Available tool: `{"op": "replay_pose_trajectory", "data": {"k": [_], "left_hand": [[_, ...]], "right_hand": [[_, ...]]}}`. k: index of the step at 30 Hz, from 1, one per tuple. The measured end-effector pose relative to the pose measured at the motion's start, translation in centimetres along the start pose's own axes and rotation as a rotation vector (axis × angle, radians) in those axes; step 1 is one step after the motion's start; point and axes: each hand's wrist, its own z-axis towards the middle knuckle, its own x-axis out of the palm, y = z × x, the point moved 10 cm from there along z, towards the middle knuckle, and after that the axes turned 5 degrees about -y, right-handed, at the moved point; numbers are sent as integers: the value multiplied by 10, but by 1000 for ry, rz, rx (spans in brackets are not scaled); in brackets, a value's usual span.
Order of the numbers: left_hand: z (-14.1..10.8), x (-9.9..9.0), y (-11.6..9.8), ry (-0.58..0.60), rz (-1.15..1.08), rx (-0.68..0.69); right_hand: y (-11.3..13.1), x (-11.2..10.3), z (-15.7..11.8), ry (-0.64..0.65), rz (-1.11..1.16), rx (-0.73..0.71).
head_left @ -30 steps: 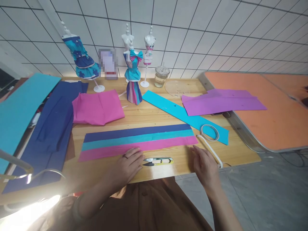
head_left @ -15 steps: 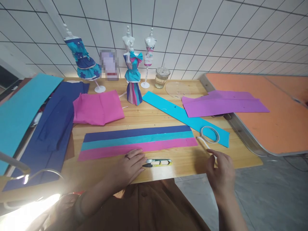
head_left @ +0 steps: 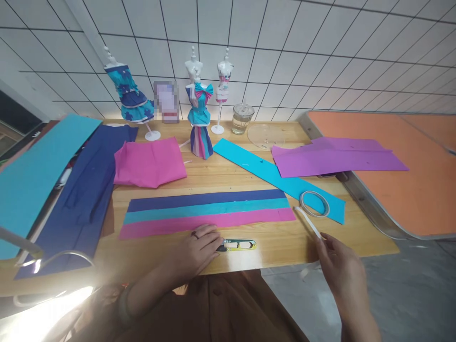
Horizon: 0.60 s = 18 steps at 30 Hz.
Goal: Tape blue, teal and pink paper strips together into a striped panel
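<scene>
My left hand [head_left: 201, 248] lies on the table's front edge, its fingers together over the pointed end of the yellow thread snips [head_left: 242, 244]. Just behind it lies a flat striped strip [head_left: 210, 209] in navy, turquoise and pink. My right hand [head_left: 335, 256] pinches the near end of a thin white strip of tape [head_left: 309, 222], whose far end reaches beside the tape roll [head_left: 314, 204]. The roll lies on a long bright blue strip [head_left: 256, 161].
Folded pink fabric [head_left: 151, 162], navy fabric [head_left: 89, 175] and purple fabric [head_left: 327, 157] surround the strip. Behind stand dressed mannequins [head_left: 199, 114], a lidded glass [head_left: 242, 118] and a clear plate [head_left: 265, 136]. A lit lamp [head_left: 50, 313] is at lower left; an orange board [head_left: 409, 190] is at right.
My right hand has moved toward me and to the right along the white tape, showing a longer piece of it. My left hand stays by the snips. The view has shifted slightly.
</scene>
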Motion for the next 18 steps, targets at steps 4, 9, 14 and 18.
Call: {"op": "replay_pose_trajectory", "data": {"k": [4,9,14,18], "left_hand": [[-3,5,1,24,11,-3],[-4,5,3,23,-10,-10],[-2,4,3,24,-11,-15],[-3,2,3,2,-13,-13]], "right_hand": [[6,0,1,55,-26,20],[13,-6,-1,56,9,90],[17,-5,-2,44,83,115],[16,-2,-3,58,38,124]]}}
